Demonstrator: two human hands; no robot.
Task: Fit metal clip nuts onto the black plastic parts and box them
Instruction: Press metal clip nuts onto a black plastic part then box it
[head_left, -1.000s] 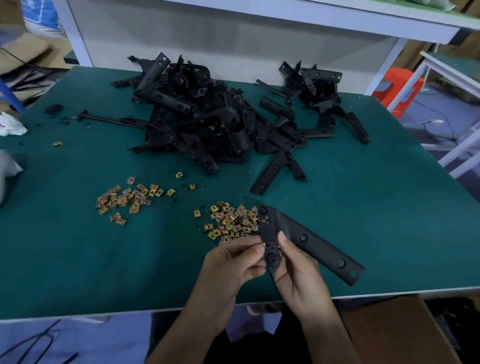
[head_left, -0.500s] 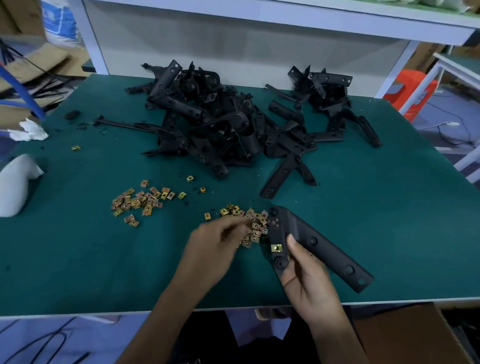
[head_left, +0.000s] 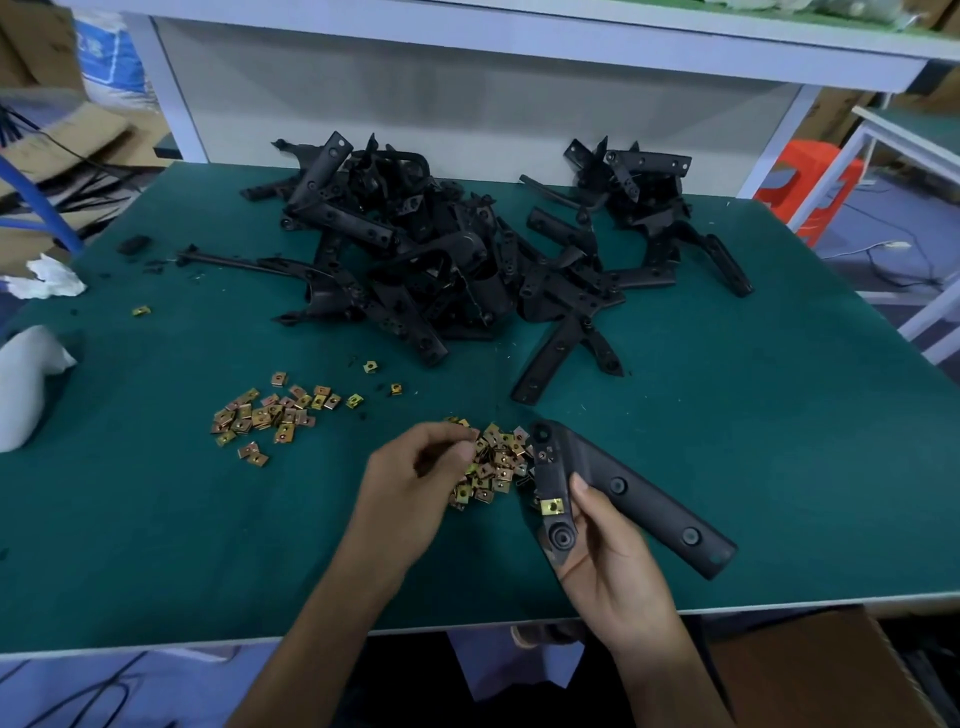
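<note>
Clip nut (head_left: 552, 505) on black part (head_left: 649, 506)

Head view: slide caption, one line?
Right hand holds black plastic bracket bearing one gold metal clip nut; left hand at loose clip-nut pile.

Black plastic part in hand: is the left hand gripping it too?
No, only the right hand grips the black plastic part; the left hand is at the near pile of clip nuts, apart from it.

On table (head_left: 779, 415), relative to main parts pile (head_left: 426, 265): smaller pile (head_left: 644, 208) right; left nut heap (head_left: 270, 415), right nut heap (head_left: 496, 462) in front
</note>
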